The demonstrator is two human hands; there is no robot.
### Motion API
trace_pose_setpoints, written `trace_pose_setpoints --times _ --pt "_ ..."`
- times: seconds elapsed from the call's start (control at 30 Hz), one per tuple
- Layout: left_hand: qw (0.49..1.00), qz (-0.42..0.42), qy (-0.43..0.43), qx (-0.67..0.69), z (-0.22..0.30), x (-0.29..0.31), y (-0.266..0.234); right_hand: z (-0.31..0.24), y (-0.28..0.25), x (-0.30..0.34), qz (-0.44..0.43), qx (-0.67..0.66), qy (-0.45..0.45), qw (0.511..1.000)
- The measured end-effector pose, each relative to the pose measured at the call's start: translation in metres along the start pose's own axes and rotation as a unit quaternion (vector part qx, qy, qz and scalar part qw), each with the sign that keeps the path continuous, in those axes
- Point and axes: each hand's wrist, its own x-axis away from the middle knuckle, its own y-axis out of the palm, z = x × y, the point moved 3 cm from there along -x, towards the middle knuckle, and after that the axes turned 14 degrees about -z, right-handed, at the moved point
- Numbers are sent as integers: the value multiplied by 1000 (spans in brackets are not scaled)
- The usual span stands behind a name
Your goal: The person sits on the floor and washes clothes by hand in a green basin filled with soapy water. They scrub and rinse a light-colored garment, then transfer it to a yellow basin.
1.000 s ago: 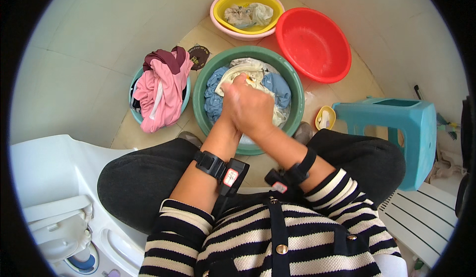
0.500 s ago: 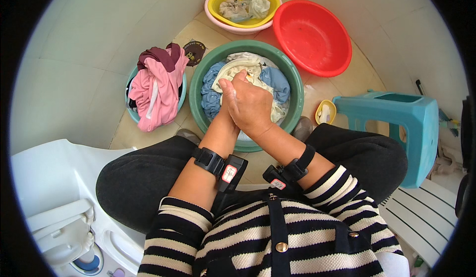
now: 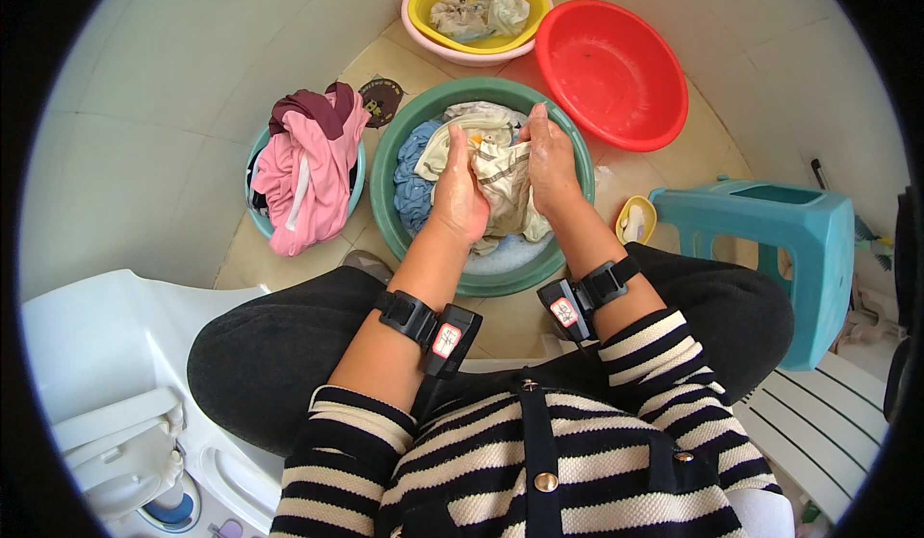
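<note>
Inside the green basin [image 3: 385, 220], a cream garment [image 3: 502, 177] with darker stripes is bunched up between my two wet hands. My left hand [image 3: 460, 196] holds its left side, thumb pointing away from me and the other fingers mostly hidden. On the other side, my right hand [image 3: 554, 167] grips the cloth, its fingers curled near the basin's far right. Blue cloth [image 3: 414, 177] lies at the basin's left, with more pale cloth behind. Sudsy water [image 3: 505, 254] shows at the near side.
A small tub [image 3: 359, 177] heaped with pink clothing [image 3: 313, 177] stands left. Beyond are a red basin [image 3: 616, 76] and a yellow basin [image 3: 419, 18] holding a plastic bag. At right are a yellow soap dish [image 3: 649, 213] and a blue stool [image 3: 808, 240]; a white fixture [image 3: 106, 317] is lower left.
My hands, pressed together over the basin before, have parted. The right has moved right and away from me, and the cream garment is now gathered up between them.
</note>
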Motion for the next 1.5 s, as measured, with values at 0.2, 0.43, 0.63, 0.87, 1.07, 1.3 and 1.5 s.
trace_pose_setpoints --times 0.2,0.43,0.63,0.87,1.07,1.3,1.5 --pt "974 130 -27 -186 5 2 -11 -10 16 3 1 80 -38 996" --pt "998 24 -20 -58 10 2 -34 -23 79 57 -89 291 -153 940" --pt "992 98 -14 -85 -21 10 -8 -18 35 13 41 374 -111 920" --pt "994 78 -37 -63 -13 8 -23 -19 56 35 9 443 -125 888" --pt "972 -20 -26 -232 -2 13 -24 -17 64 49 -17 410 -196 891" --pt "990 80 -43 -112 -28 5 -25 -7 31 16 51 467 -52 881" --pt "978 -124 21 -168 -8 6 -45 -13 76 62 -13 494 -207 844"
